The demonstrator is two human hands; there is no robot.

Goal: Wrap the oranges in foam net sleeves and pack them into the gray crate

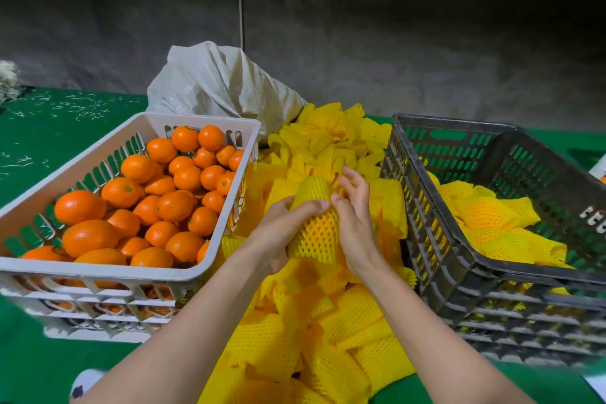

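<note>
Centrally: left hand (278, 233) and right hand (355, 223) closed round sleeved orange (316, 233) above sleeve pile (328, 338), between white crate (98, 269) and gray crate (459, 259).

Dim grey concrete wall (393, 43) behind a green-covered table (39, 147), littered with pale shreds.

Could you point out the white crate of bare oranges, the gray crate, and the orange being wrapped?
white crate (108, 272): head view, near rim.
gray crate (459, 123): head view, far rim.
orange being wrapped (316, 233): head view, netted middle, between both hands.
</note>
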